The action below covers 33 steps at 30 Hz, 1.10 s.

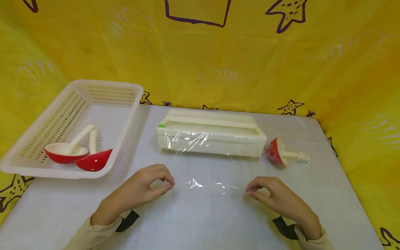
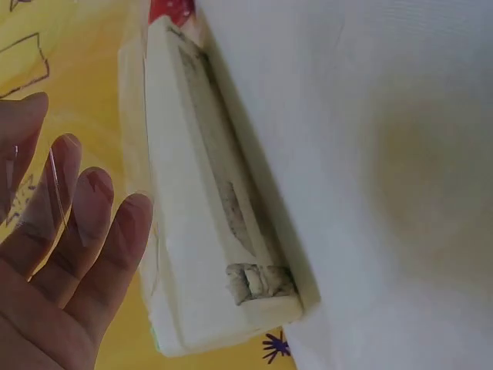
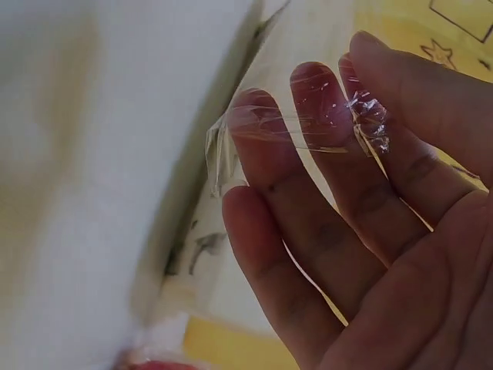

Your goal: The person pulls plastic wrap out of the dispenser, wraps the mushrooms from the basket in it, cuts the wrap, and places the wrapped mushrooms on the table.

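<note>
Clear plastic wrap (image 1: pixel 195 183) stretches from a long white wrap dispenser box (image 1: pixel 209 119) toward the person, its near edge held between both hands. My left hand (image 1: pixel 142 185) pinches the left corner between thumb and fingertips. At the right corner, my right hand (image 1: pixel 279 198) pinches the wrap the same way. In the right wrist view, the wrap (image 3: pixel 370 127) is bunched at the thumb and fingers, the other fingers spread loosely behind it. The left wrist view shows the dispenser box (image 2: pixel 189 200) beside the left fingers, with dark marks along its side.
Right of the box lies a red-and-white ladle (image 1: pixel 275 152) covered in plastic wrap. A white slotted basket (image 1: pixel 125 104) at the left holds two more red ladles (image 1: pixel 64 158) with white handles. A yellow patterned cloth (image 1: pixel 200 69) hangs behind the white table (image 1: pixel 200 222).
</note>
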Available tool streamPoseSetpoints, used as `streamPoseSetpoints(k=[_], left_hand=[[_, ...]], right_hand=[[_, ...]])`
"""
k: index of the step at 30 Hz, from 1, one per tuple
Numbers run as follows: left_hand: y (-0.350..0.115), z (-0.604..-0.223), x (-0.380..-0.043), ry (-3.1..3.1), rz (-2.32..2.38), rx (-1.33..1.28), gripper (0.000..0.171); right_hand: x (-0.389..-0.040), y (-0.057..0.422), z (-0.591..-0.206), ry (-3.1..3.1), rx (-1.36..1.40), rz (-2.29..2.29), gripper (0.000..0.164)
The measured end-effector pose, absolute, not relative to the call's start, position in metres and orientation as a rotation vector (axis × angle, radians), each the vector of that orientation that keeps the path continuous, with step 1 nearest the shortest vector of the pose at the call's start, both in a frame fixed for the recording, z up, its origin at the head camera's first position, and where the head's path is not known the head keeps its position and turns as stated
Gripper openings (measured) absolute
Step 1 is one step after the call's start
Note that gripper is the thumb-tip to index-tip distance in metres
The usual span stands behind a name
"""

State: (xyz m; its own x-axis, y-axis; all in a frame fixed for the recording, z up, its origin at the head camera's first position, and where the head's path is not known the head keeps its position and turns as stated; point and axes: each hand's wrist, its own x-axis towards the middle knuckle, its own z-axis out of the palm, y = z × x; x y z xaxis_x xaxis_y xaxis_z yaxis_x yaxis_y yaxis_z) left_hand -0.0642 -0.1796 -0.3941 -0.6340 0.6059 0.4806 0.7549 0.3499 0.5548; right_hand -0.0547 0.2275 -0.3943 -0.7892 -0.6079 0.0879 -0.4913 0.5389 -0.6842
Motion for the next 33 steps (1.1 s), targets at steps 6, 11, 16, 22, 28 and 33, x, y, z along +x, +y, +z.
streamPoseSetpoints(k=[6, 11, 16, 22, 28, 33], left_hand=[[-0.181, -0.408, -0.053, -2.541, -1.001, -1.221, 0.018], [-0.181, -0.420, -0.041, -2.607, -0.956, -1.264, 0.022], [-0.179, -0.430, -0.028, -2.693, -0.893, -1.311, 0.022], [-0.177, -0.433, -0.016, -2.727, -0.739, -1.301, 0.020], [-0.178, -0.427, -0.006, -2.789, -0.639, -1.296, 0.017], [-0.187, -0.427, -0.001, -2.733, -0.673, -1.357, 0.019]], right_hand=[[-0.048, 0.225, -0.413, 2.564, -0.968, -1.058, 0.004], [-0.038, 0.224, -0.432, 2.628, -1.058, -1.015, 0.011], [-0.026, 0.223, -0.445, 2.769, -1.173, -0.956, 0.018], [-0.018, 0.224, -0.451, 2.790, -1.255, -0.987, 0.021], [-0.016, 0.227, -0.453, 2.762, -1.257, -1.007, 0.028], [-0.015, 0.229, -0.454, 2.749, -1.259, -1.036, 0.029]])
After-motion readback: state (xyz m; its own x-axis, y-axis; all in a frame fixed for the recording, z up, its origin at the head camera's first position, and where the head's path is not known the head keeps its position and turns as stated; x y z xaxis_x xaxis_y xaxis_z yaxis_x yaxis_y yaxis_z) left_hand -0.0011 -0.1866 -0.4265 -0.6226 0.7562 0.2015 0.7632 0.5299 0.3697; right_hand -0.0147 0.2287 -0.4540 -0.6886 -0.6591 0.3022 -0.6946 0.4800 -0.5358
